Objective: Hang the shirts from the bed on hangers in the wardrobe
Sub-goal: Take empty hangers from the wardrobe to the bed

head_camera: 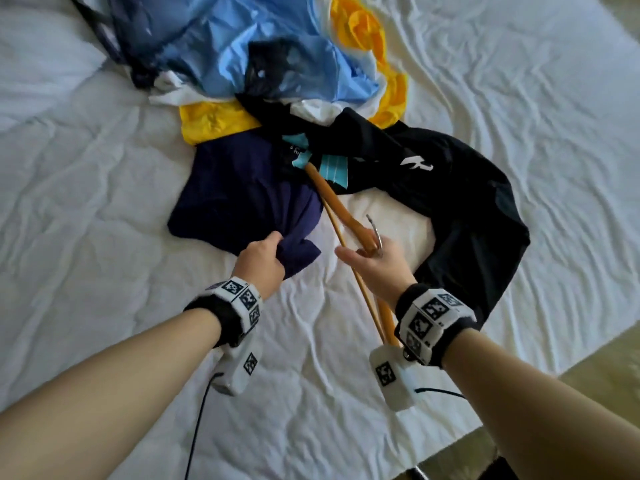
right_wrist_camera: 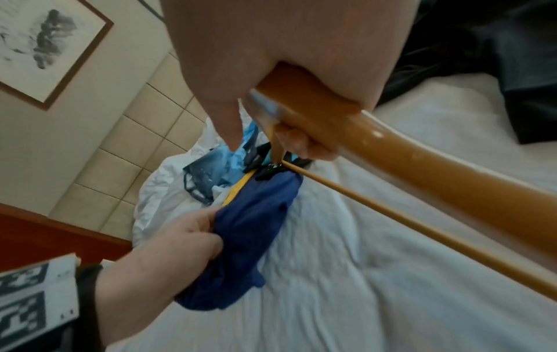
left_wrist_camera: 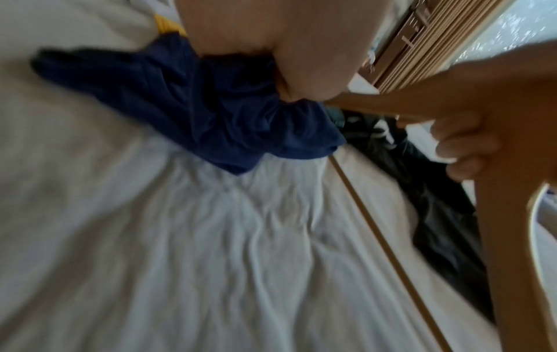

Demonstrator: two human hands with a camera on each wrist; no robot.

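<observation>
A navy blue shirt (head_camera: 242, 195) lies crumpled on the white bed (head_camera: 86, 202). My left hand (head_camera: 259, 259) grips its near edge in a bunch, also seen in the left wrist view (left_wrist_camera: 289, 71) and the right wrist view (right_wrist_camera: 187, 238). My right hand (head_camera: 374, 261) holds a wooden hanger (head_camera: 332, 199) at its middle, by the metal hook (head_camera: 375, 230). The hanger's far end points into the pile of shirts, under a black shirt (head_camera: 450, 188). The hanger's thick arm (right_wrist_camera: 422, 152) and thin bar (right_wrist_camera: 392, 214) run toward the camera.
Further up the bed lie a light blue shirt (head_camera: 259, 46), a yellow one (head_camera: 214, 119) and white cloth. The bed's edge and floor (head_camera: 606, 358) are at the lower right. A padded headboard (right_wrist_camera: 135, 143) and a framed picture (right_wrist_camera: 45, 47) are on the wall.
</observation>
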